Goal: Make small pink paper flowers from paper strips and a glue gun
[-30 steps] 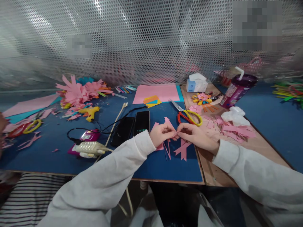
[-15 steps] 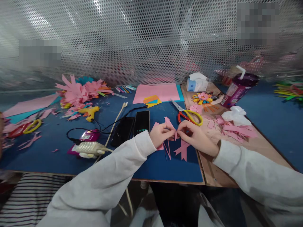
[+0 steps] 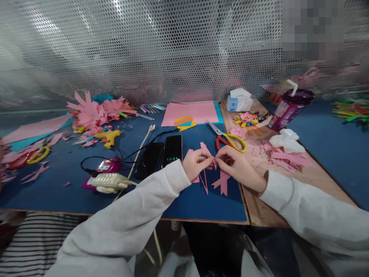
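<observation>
Between my fingertips is a small piece of pink paper (image 3: 215,164), held over the blue tabletop. My left hand (image 3: 196,164) pinches it from the left, thumb and index finger together. From the right, my right hand (image 3: 238,166) pinches the same piece, and the fingertips of both hands nearly meet. Beneath and beside the hands lie cut pink paper strips (image 3: 221,185), one with notched ends. A thin folded pink strip (image 3: 205,184) stands out below my left hand. Just beyond my right hand rest open scissors (image 3: 235,141) with red and yellow handles.
Left of my hands are two phones (image 3: 173,148), a power strip (image 3: 111,181) with cables and a yellow glue gun (image 3: 108,137). Pink paper sheets (image 3: 191,112) lie behind. To the right stand a tissue box (image 3: 240,100), a purple cup (image 3: 290,109) and pink scraps (image 3: 288,157).
My hands have barely moved; the fingertips shift slightly on the small pink paper, which turns a little between them. Everything else stays in place.
</observation>
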`<state>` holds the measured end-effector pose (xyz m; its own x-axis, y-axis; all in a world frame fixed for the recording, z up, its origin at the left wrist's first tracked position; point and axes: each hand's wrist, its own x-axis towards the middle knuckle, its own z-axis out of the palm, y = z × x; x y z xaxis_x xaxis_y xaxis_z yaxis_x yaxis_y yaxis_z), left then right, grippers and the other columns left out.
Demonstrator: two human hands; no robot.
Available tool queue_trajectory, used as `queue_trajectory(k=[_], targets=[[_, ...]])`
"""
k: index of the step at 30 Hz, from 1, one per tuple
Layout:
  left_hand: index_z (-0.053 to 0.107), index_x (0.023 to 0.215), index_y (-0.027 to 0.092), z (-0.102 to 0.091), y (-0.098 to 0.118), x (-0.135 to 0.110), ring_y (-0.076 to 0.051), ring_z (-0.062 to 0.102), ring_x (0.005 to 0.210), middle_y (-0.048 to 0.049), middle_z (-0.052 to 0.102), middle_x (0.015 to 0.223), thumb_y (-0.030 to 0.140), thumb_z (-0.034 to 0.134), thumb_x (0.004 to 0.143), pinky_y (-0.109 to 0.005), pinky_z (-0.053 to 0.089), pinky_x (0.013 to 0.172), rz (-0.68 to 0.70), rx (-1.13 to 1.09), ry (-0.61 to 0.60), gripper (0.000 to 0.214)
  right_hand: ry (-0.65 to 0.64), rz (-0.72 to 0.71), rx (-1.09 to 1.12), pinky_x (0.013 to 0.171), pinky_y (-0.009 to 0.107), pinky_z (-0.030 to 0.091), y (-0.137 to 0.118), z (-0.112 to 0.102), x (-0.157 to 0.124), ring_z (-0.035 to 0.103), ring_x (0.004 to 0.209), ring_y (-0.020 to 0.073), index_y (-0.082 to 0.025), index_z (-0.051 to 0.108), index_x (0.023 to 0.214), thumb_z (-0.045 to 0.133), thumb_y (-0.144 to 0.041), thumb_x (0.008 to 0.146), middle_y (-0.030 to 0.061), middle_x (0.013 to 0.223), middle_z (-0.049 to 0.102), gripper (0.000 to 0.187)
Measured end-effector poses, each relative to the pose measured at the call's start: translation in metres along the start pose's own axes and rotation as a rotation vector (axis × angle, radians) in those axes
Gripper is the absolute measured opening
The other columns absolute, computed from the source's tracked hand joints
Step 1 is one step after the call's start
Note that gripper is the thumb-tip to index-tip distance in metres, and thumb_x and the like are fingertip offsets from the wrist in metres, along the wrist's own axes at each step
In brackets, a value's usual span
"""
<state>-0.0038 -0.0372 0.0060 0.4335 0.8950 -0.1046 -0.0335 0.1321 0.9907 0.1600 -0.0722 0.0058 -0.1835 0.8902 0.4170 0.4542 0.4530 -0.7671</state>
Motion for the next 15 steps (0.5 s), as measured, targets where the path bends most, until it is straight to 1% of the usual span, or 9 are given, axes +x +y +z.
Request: queue_trajectory(k=[4, 9, 13, 15], targets=[[0.055, 0.073, 0.012, 0.0009, -0.0004, -0.0002, -0.01, 0.065, 0.058, 0.0008, 0.064, 0.058, 0.012, 0.067, 0.071, -0.021, 0.056, 0.062, 0.029, 0.019, 0.004, 0.012, 0.001, -0.004, -0.015, 0.055, 0.024, 0.043, 0.0018, 0.001, 0.001, 0.054, 0.069, 0.0118, -0.019, 0.054, 0.077, 0.054, -0.019, 0.083, 0.0024, 0.081, 0.056, 0.006], [0.054, 0.073, 0.013, 0.0004, -0.0019, 0.0001, -0.01, 0.065, 0.057, 0.0018, 0.062, 0.058, 0.013, 0.065, 0.071, -0.023, 0.056, 0.062, 0.037, 0.021, -0.013, 0.011, 0.0, -0.025, -0.036, 0.053, 0.024, 0.043, -0.0004, 0.0009, 0.0013, 0.05, 0.063, 0.0104, -0.018, 0.055, 0.077, 0.054, -0.017, 0.081, 0.0022, 0.08, 0.054, 0.005], [0.055, 0.073, 0.013, 0.0003, -0.002, -0.0005, -0.011, 0.065, 0.057, 0.0012, 0.063, 0.059, 0.013, 0.063, 0.072, -0.022, 0.055, 0.06, 0.056, 0.083, 0.002, 0.008, -0.024, -0.062, -0.05, 0.051, 0.023, 0.043, -0.0032, 0.0008, 0.0004, 0.049, 0.061, 0.0097, -0.019, 0.054, 0.078, 0.052, -0.014, 0.082, 0.0023, 0.08, 0.053, 0.006], [0.055, 0.073, 0.013, 0.0003, -0.0011, -0.0007, -0.01, 0.065, 0.057, 0.0008, 0.063, 0.06, 0.012, 0.062, 0.072, -0.021, 0.055, 0.059, 0.071, 0.097, 0.016, 0.007, -0.012, -0.064, -0.042, 0.05, 0.023, 0.043, -0.0031, 0.0014, -0.0003, 0.05, 0.061, 0.0098, -0.019, 0.054, 0.079, 0.053, -0.015, 0.082, 0.0025, 0.081, 0.053, 0.005]])
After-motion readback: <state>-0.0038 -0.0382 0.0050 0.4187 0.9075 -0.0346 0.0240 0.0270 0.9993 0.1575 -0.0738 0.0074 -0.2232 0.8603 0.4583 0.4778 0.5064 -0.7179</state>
